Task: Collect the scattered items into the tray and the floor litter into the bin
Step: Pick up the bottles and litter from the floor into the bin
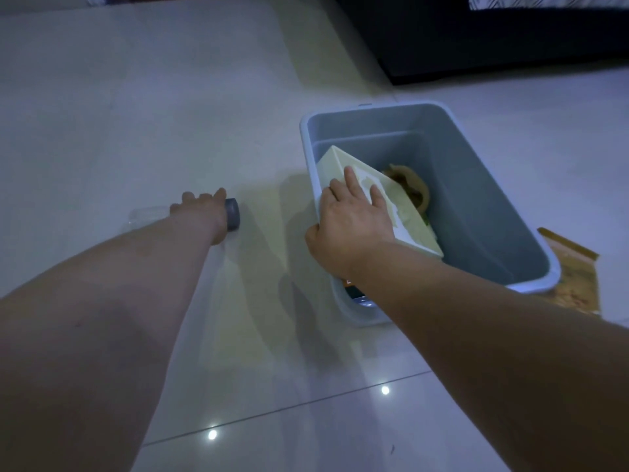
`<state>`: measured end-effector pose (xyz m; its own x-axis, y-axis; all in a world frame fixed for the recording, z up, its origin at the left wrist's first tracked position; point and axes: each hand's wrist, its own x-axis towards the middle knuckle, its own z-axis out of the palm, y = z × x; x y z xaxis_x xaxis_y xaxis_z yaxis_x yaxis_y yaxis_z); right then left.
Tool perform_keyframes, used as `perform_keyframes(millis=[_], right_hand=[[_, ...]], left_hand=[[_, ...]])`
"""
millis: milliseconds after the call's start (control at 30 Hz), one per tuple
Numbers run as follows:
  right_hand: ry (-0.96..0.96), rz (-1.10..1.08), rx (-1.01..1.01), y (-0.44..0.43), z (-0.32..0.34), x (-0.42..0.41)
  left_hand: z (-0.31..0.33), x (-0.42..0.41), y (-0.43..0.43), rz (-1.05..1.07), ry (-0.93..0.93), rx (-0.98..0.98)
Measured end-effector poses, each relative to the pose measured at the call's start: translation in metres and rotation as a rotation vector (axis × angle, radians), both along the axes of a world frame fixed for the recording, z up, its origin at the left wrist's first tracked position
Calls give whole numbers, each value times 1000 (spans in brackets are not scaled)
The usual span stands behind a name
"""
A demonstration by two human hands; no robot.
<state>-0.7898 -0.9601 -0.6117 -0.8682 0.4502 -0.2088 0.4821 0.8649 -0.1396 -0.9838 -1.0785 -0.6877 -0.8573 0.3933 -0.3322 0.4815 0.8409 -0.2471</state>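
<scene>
On the tiled floor (102, 97), the right hand (350, 223) grips a pale box (408, 219), fingers (352, 180) spread over its top, tilted inside the grey bin (493, 206). Farther left, the left hand (200, 212) closes around a clear bottle (149, 214) lying on the floor.

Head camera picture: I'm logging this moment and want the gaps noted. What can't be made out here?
- Clear plastic bottle with grey cap: the left hand and forearm cover its middle, so the grip is unclear.
- Grey plastic bin: the cream flat box under the right hand hides most of the brown litter.
- Object under the right forearm: mostly covered, unidentifiable.
- Brown printed card: partly behind the bin.
</scene>
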Motion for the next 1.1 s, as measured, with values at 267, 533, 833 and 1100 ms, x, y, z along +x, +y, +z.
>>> perform_keyframes(millis=[267, 533, 833, 1100], right_hand=[[-25, -13, 50, -8, -2, -1], [117, 69, -13, -31, -7, 17], [116, -48, -13, 12, 18, 75], [-155, -9, 137, 51, 37, 109]], left_hand=[[-15, 37, -22, -166, 68, -5], [-8, 77, -33, 189, -101, 549], [80, 99, -61, 657, -226, 1173], [139, 160, -6, 793, -312, 1332]])
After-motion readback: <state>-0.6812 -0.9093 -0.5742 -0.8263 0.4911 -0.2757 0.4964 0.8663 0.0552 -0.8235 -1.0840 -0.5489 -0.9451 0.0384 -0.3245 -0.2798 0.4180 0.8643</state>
